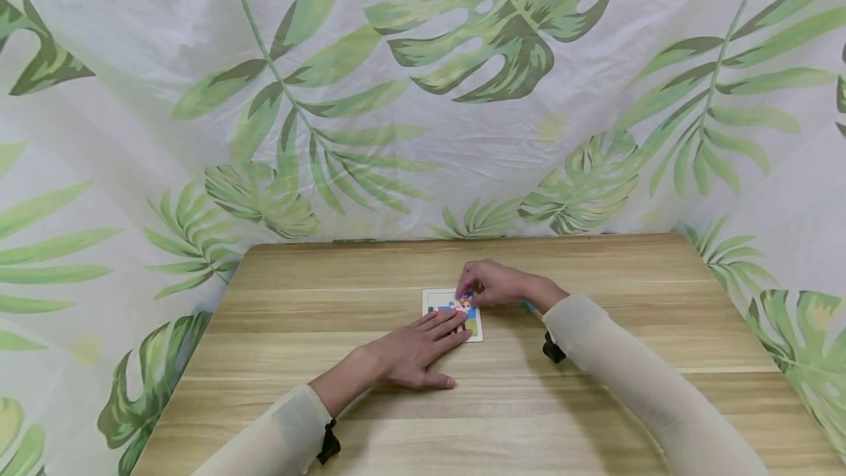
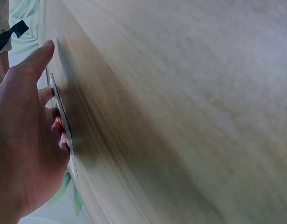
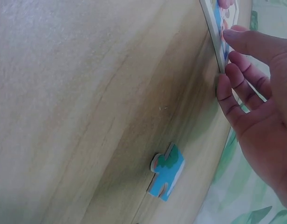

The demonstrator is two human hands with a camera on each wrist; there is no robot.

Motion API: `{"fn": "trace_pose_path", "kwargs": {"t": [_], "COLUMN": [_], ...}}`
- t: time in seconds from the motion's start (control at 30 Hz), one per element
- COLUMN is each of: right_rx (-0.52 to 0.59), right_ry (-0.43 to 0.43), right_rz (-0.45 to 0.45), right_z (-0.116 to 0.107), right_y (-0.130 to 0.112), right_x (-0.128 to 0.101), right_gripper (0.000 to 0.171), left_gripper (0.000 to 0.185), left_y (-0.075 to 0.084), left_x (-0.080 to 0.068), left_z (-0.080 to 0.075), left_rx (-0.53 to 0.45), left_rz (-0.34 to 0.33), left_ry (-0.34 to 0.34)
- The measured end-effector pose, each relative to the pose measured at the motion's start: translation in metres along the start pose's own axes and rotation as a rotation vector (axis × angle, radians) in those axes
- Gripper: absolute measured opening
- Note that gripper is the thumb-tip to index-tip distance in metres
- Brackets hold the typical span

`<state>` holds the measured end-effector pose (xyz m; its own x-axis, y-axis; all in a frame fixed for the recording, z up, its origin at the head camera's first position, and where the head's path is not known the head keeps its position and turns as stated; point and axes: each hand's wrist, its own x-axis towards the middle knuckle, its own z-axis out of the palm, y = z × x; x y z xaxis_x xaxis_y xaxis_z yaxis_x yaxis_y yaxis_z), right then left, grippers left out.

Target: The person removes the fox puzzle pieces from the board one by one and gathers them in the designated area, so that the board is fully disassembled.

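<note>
A small picture puzzle (image 1: 477,332) in a white-edged tray lies on the wooden table. My left hand (image 1: 416,351) rests on it with straight fingers, the thumb spread out on the table. At the tray's upper right, the thumb and bent fingers of my right hand (image 1: 492,283) pinch a puzzle piece (image 1: 465,301) with a cartoon figure on it. The fingers partly cover that piece, so how it sits in the tray is unclear. In the right wrist view, a loose blue and green puzzle piece (image 3: 167,171) lies on the table, apart from the tray.
The wooden table (image 1: 297,300) reaches back to a hanging cloth (image 1: 463,153) printed with green leaves. Black straps with small mounts (image 1: 554,348) sit at both wrists, over light sleeves.
</note>
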<state>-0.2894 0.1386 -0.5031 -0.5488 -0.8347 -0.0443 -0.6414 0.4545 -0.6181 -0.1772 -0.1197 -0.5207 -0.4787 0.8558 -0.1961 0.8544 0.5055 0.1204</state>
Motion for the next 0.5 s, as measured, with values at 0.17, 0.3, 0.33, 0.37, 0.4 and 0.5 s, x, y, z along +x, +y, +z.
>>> {"fn": "trace_pose_path", "kwargs": {"t": [0.17,0.3,0.33,0.37,0.4,0.5], "right_rx": [-0.017,-0.010,-0.008,-0.006,-0.006,-0.005], "right_ry": [-0.013,-0.003,0.000,0.001,0.004,0.008], "right_rz": [-0.014,-0.010,-0.007,-0.004,-0.002,0.003], "right_z": [0.0020,0.0029,0.0030,0.0030,0.0030,0.0033], "right_y": [0.0006,-0.0001,-0.0005,-0.0008,-0.0013,-0.0017], "right_x": [0.0018,0.0017,0.0017,0.0018,0.0018,0.0027], "right_gripper": [0.024,0.022,0.021,0.020,0.020,0.019], "left_gripper": [0.087,0.088,0.088,0.088,0.088,0.088], "left_y": [0.0003,0.0002,0.0002,0.0004,0.0006,0.0013], "left_x": [0.0004,0.0006,0.0006,0.0006,0.0006,0.0005], "left_z": [0.0008,0.0010,0.0010,0.0006,0.0002,-0.0014], "left_rx": [0.002,0.004,0.005,0.005,0.005,0.008], "left_rz": [0.000,0.000,-0.001,-0.003,-0.006,-0.015], "left_ry": [0.004,0.008,0.007,0.003,-0.001,-0.012]}}
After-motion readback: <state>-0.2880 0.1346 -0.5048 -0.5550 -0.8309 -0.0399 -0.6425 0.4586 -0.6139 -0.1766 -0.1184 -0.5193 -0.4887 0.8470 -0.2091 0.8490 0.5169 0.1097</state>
